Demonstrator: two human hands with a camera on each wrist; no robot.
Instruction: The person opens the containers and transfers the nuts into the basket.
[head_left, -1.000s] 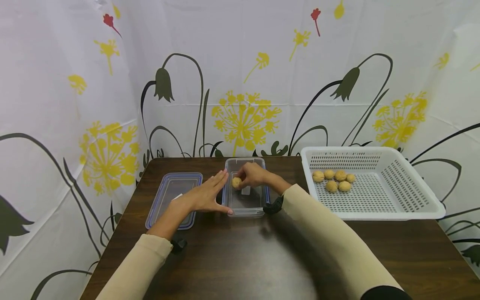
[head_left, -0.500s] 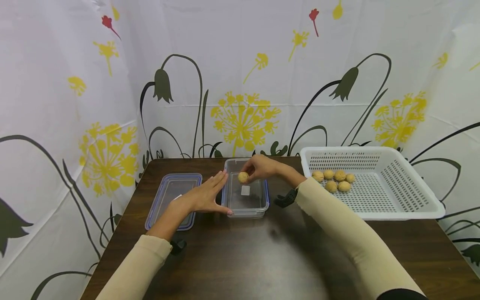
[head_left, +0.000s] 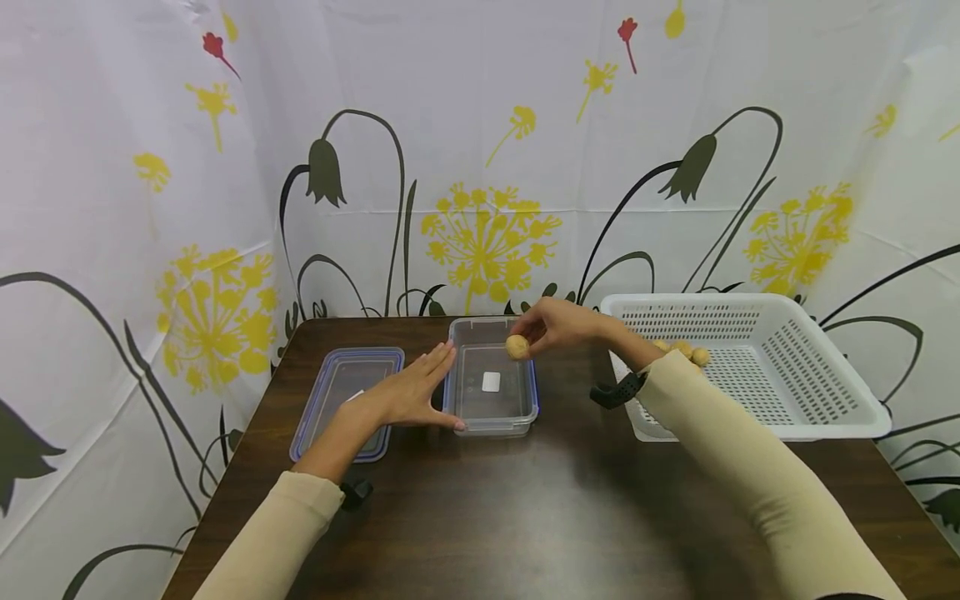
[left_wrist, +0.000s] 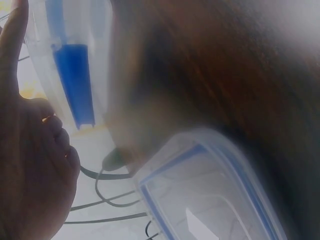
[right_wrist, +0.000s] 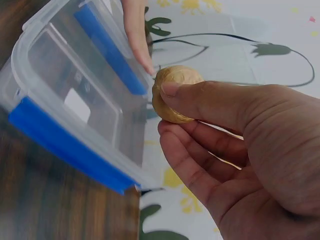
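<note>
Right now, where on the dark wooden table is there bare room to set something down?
The broad near half of the dark wooden table, between the two sleeves, is bare. The far edge is crowded: blue-rimmed clear lid, left hand against the clear plastic container, right hand pinching a walnut, then the white perforated basket.

A round tan walnut (head_left: pixel 517 347) is pinched in the air above the far right corner of a clear, empty, lidless container (head_left: pixel 491 421) with blue clips.
</note>
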